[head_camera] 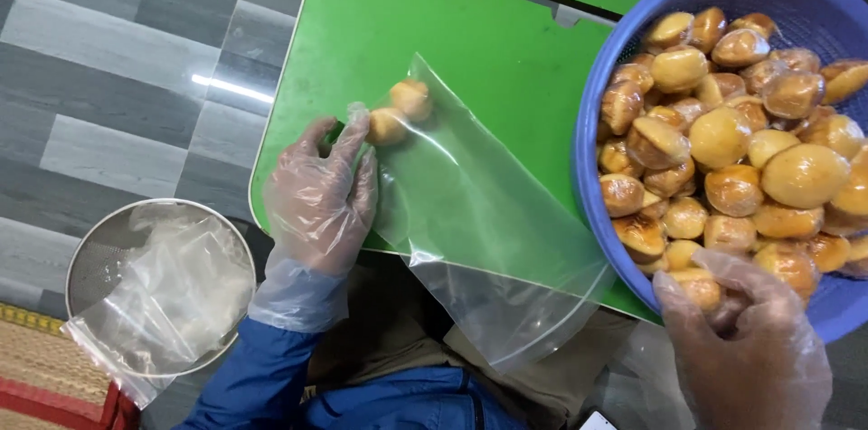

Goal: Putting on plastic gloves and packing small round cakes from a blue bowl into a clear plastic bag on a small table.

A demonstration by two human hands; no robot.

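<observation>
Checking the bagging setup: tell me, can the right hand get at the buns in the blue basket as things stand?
Probably yes: the right hand already rests at the near rim of the blue basket, fingers on the buns, which lie uncovered.

Bright, even light; glare streak on the floor.

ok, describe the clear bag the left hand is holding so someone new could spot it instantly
Start at the green board in the middle. The clear plastic bag lies across its lower half, pinned at one end by the gloved left hand. Unlike the crumpled bags in the round metal sieve at lower left, it holds two small golden buns.
</observation>
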